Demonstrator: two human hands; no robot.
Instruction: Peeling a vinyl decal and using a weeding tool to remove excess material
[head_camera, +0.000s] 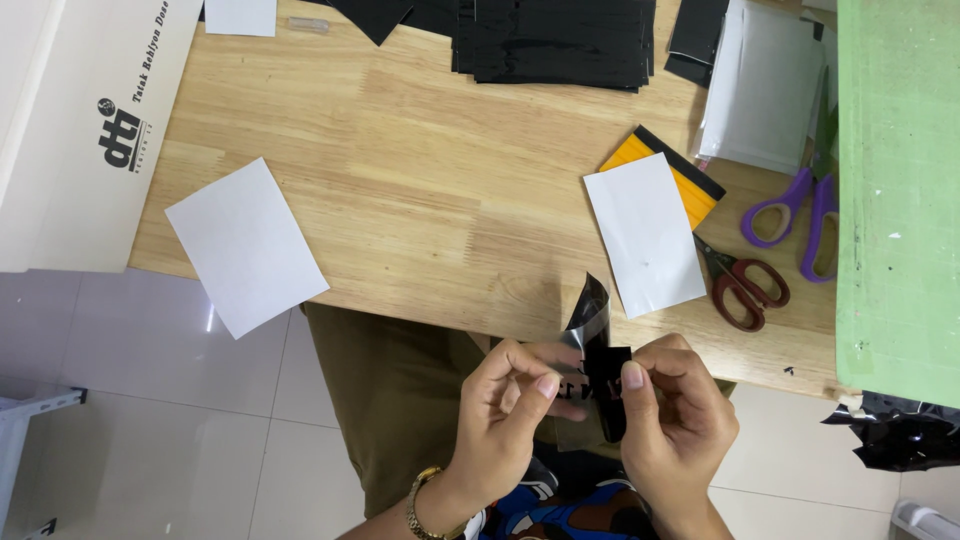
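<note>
Both my hands are below the wooden table's front edge, over my lap. My left hand and my right hand pinch a small black sticker piece between thumbs and fingers. A curled strip of clear film peels up from it toward the table edge. A gold bracelet is on my left wrist.
On the table lie two white cards, an orange squeegee, red-handled scissors, purple-handled scissors, a stack of black sheets and white sheets. A green mat is at right, a white box at left.
</note>
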